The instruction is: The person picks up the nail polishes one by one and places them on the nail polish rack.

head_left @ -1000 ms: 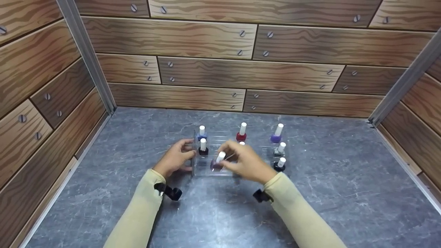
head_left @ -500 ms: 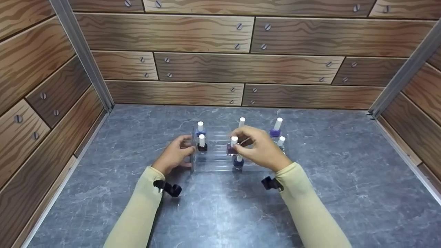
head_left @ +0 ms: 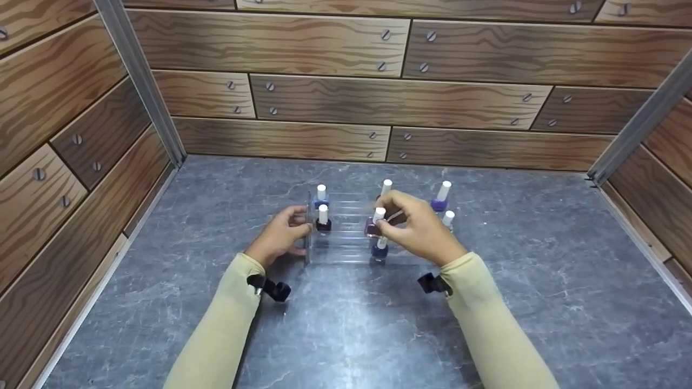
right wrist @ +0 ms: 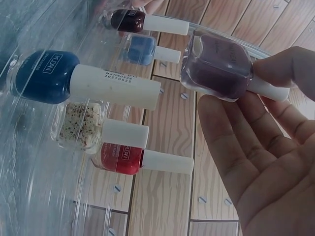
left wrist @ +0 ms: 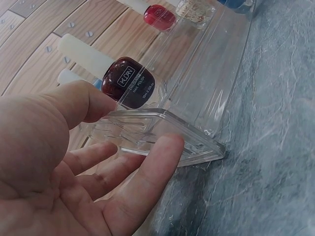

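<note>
My right hand (head_left: 421, 227) pinches a mauve nail polish bottle (right wrist: 216, 66) by its white cap, above a clear stepped rack (head_left: 346, 236). Thumb and fingertips are at the cap, and the bottle leans slightly. A dark blue nail polish (right wrist: 44, 76) stands just in front of it, with a speckled clear one (right wrist: 78, 125) and a red one (right wrist: 120, 157) behind in the same column. At the rack's left end my left hand (head_left: 278, 235) rests its spread fingers against the clear side panel (left wrist: 197, 142). Close to those fingertips stands a dark red nail polish (left wrist: 128, 81).
Behind the dark red bottle is a light blue one (right wrist: 140, 49). On the rack's right side stand a purple bottle (head_left: 439, 204) and another white cap (head_left: 448, 217), partly hidden by my right hand. Wood-patterned walls (head_left: 324, 102) enclose the grey marbled table (head_left: 346, 329).
My right hand has carried the mauve bottle right and farther back, from the rack's front to over the middle column. The left hand keeps its place at the side panel.
</note>
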The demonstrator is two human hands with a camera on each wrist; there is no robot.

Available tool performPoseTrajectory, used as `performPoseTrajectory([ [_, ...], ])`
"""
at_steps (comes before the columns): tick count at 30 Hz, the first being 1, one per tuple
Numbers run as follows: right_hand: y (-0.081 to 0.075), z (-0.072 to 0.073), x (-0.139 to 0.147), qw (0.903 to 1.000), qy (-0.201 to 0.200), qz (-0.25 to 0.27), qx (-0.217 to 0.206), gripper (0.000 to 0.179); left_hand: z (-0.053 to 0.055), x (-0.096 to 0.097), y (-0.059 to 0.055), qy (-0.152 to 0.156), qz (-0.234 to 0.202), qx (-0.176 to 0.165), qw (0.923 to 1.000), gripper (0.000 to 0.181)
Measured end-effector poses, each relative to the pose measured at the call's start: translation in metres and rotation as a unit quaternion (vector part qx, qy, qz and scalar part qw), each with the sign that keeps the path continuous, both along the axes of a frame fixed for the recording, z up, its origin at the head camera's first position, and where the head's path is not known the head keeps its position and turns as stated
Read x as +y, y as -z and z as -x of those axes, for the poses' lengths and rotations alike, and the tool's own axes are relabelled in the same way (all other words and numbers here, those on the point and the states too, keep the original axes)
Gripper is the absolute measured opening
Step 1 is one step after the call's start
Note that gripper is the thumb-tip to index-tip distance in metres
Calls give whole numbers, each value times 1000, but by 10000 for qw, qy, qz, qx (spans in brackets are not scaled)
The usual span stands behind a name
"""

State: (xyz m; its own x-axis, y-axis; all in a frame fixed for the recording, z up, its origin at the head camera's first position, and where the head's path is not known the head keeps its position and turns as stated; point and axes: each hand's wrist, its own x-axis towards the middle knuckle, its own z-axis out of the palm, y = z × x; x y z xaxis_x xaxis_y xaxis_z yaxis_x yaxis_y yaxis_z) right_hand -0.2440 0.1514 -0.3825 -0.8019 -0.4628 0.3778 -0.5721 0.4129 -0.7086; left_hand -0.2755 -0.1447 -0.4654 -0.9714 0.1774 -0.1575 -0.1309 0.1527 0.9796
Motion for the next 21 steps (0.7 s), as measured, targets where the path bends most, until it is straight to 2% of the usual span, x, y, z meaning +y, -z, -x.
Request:
performPoseTrajectory([
  [6,0,1,3,9999,10,4,168,16,-1,0,1,-50,97,11,9999,56],
  [21,-1,0,3,9998,29,-29,177,17,1,-1,2,-34,117,1,9999,55],
])
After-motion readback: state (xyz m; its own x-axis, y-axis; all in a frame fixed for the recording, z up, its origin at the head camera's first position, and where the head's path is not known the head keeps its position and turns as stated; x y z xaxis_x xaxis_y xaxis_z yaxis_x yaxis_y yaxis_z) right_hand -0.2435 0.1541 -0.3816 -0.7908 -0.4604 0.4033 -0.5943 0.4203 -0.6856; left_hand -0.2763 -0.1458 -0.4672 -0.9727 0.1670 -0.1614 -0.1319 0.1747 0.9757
